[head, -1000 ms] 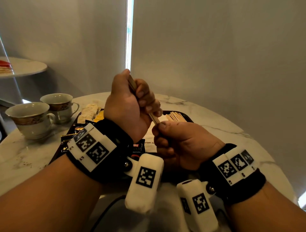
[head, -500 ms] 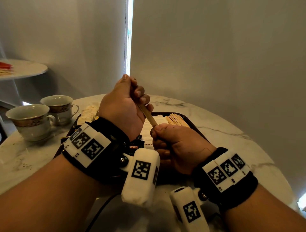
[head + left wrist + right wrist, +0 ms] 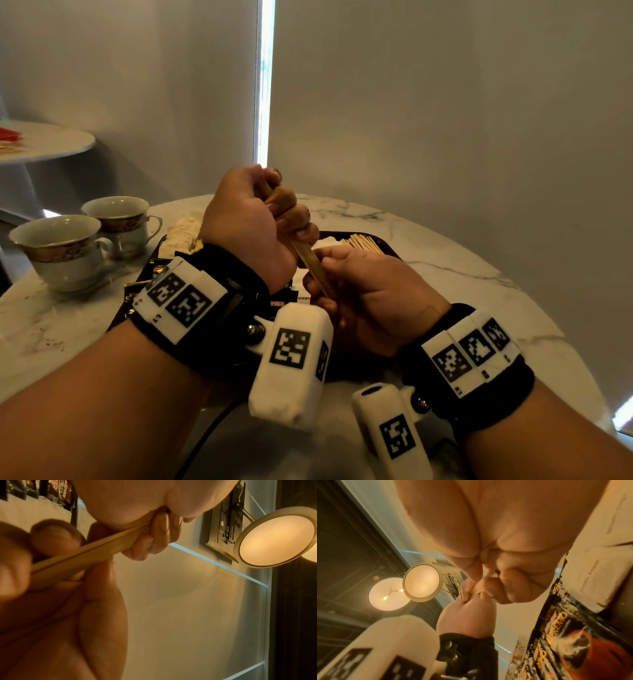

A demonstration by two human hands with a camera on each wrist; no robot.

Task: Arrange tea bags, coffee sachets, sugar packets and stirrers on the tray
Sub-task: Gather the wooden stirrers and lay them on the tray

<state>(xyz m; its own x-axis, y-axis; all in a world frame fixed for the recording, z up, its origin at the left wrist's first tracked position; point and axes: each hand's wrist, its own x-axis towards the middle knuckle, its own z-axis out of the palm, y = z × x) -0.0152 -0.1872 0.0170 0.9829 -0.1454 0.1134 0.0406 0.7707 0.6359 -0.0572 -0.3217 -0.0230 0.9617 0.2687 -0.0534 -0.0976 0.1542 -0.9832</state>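
The head view looks forward and down from above the tray (image 3: 383, 245), taking in both wrists and the wall behind it. The left wrist view sits very near the fingers above the tray, facing up toward a ceiling lamp (image 3: 276, 536). The right wrist view, equally close, shares that lamp (image 3: 422, 582).

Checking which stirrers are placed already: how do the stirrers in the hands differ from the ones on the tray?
The held stirrers are up in the air, tilted steeply; the tray stirrers lie flat at the far end of the tray. The held stirrers are gripped tightly together by the left hand and right hand; the tray stirrers are fanned out, untouched. Both are pale wooden sticks.
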